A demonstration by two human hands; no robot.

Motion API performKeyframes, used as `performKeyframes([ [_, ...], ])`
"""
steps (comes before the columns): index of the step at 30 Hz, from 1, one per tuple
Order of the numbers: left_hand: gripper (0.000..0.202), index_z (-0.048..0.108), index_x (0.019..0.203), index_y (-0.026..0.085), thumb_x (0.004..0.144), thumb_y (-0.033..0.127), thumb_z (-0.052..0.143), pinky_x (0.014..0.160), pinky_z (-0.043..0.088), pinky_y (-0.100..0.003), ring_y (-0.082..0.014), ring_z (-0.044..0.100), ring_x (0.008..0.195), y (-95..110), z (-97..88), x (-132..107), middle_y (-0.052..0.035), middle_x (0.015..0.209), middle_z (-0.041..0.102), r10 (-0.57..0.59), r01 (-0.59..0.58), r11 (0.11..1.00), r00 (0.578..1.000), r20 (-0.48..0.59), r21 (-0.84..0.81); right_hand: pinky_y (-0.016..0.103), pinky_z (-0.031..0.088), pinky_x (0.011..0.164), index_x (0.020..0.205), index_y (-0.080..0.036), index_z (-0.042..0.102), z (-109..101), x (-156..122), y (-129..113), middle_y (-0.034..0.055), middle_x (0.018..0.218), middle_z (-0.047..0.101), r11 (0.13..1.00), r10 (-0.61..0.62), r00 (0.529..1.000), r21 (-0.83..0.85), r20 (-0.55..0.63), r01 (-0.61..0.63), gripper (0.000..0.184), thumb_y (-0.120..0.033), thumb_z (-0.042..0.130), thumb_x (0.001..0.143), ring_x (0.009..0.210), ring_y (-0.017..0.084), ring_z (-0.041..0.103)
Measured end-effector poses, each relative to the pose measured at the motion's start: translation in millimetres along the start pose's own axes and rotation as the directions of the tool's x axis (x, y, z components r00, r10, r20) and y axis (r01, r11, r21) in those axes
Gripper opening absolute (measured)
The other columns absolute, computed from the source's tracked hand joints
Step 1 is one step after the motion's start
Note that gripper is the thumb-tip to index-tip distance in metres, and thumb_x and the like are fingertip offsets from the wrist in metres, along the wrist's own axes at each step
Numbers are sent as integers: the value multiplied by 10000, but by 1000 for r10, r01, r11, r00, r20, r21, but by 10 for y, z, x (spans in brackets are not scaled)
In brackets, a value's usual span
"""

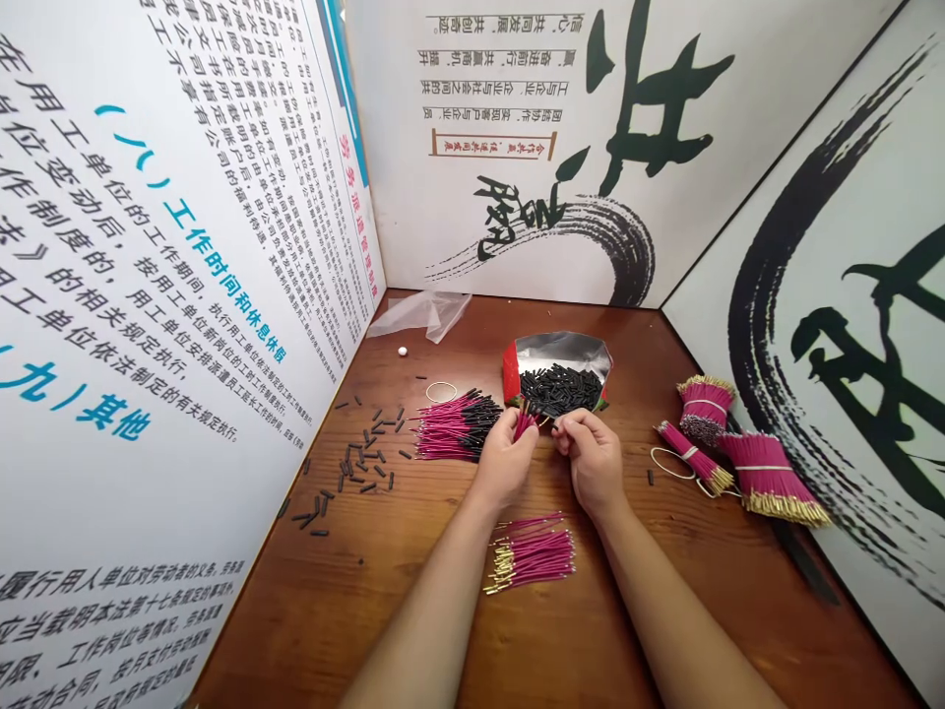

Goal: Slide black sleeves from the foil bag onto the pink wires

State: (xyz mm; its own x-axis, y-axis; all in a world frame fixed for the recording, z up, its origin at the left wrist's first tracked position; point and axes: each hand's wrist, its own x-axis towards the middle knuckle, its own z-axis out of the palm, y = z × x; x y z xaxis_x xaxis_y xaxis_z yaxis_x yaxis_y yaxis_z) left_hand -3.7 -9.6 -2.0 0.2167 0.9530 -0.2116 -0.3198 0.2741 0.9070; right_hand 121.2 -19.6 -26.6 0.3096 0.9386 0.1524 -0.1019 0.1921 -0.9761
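Note:
My left hand [509,448] is closed around a few short magenta wires [525,421], whose tips point up and away from me. Just to its right, my right hand [593,458] is closed in a pinch; whatever lies between its fingertips is too small to make out. Beyond both hands lies an opened red and silver foil bag [565,347], holding many short black tubes [561,387]. Left of my left hand is a pile of magenta wires with black-sleeved ends [452,428]. Between my forearms lie magenta wires with gold ends [542,556].
Loose black tubes [363,463] are scattered at the left. Banded magenta wire bundles [772,473] rest at the right, near a white elastic band [668,463]. A clear plastic bag [428,315] and a small white ball [403,351] lie at the back. Printed panels [509,226] wall the table.

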Motion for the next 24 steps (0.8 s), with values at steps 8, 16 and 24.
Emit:
performKeyframes([
  [8,118,552,829,169,819,262,623,783,418,-236,-125,505,785,-88,-28,67,-11,825,564,198,-205,969,978,63,137,270,334,549,687,-220,578,-11,-6,31,-27,601,488,999,-42,999,-5,-1,42,231,-387,596,845,555,127,402],
  [16,62,555,828,165,835,211,595,818,428,-250,-131,524,806,-102,-33,68,-10,830,574,194,-206,966,977,92,156,256,346,541,796,-211,653,-4,-26,17,-44,584,490,998,-54,997,6,-51,55,107,-313,628,814,546,115,421],
  [24,87,531,803,175,825,225,598,795,412,-243,-130,492,787,-96,-33,72,-2,804,534,198,-210,964,976,89,161,282,479,626,845,-197,692,117,-82,-119,30,769,672,962,-190,970,-224,-150,153,129,-314,664,800,682,157,585],
])
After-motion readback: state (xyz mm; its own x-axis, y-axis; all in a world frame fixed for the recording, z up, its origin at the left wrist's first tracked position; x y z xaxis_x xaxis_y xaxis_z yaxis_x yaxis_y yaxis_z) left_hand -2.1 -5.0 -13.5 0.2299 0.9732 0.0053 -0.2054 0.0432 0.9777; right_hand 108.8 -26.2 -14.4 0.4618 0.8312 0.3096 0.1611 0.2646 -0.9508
